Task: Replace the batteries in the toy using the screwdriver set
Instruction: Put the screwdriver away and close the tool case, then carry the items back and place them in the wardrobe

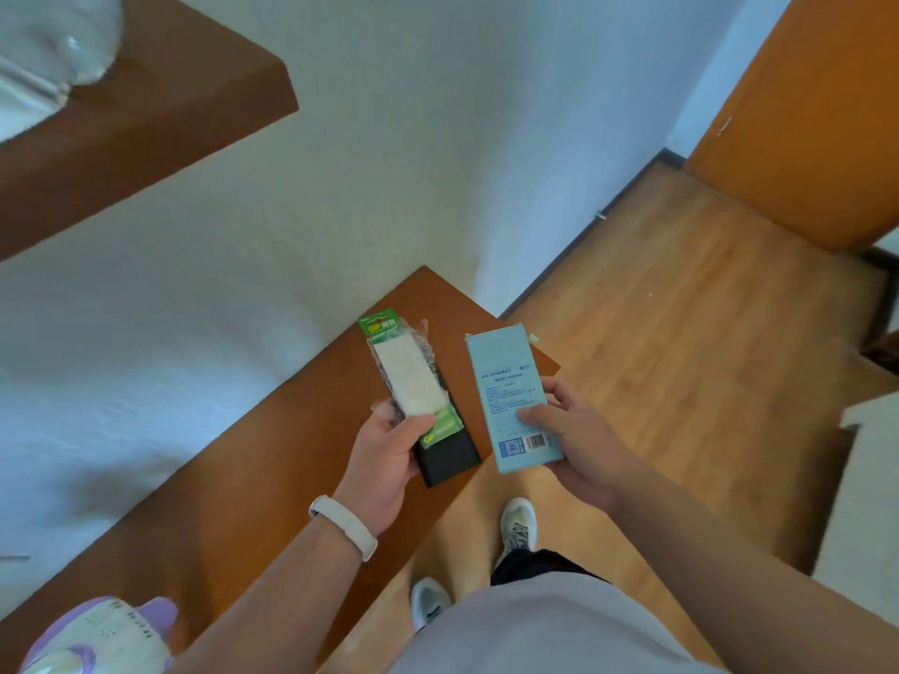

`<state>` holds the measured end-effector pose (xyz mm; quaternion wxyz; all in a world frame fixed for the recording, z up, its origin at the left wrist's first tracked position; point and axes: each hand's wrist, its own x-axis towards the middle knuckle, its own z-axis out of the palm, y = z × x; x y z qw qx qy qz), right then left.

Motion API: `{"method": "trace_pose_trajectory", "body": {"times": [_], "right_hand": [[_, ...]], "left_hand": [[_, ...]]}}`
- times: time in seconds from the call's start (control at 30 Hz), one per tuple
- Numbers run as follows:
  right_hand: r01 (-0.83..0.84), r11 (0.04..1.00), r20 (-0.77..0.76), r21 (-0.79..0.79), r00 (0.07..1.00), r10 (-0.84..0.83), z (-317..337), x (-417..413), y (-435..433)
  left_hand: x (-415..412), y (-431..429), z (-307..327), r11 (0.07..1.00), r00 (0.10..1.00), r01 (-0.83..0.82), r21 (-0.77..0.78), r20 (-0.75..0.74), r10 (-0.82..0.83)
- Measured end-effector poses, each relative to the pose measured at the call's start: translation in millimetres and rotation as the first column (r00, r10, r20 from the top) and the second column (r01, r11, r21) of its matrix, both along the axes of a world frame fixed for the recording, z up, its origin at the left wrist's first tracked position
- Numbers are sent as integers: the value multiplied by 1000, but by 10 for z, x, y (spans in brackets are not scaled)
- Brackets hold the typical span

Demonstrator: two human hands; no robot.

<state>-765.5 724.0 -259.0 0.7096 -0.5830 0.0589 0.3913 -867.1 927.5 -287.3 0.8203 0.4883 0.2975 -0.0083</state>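
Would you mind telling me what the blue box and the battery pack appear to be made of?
The blue box looks like matt printed cardboard: crisp folded edges, barcode. The battery pack seems clear glossy plastic over green card: crinkled, shiny film.

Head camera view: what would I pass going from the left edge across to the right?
toy → battery pack → blue box → door. The hands and the black case overlap these, so they are left out.
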Motion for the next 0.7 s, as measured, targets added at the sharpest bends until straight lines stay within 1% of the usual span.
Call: {"method": "trace_pose_trajectory", "body": {"times": [0.2,0.27,0.47,0.7], "right_hand": [[190,981,-26,45,982,-189,-36,337,-599],[224,974,-29,45,974,-223,-45,475,-786],[375,921,-36,105,927,-374,-15,1130,-1863],[532,842,-15,91,846,-533,104,1734,-3150]], "left_hand": [[621,-486,92,988,989,147,53,-15,-147],[836,-651,130,983,985,171,72,-11,-170],[1740,-1696,303,951,956,293,95,-31,-291],[2670,-2989,545,905,911,412,108,-24,-412]]}}
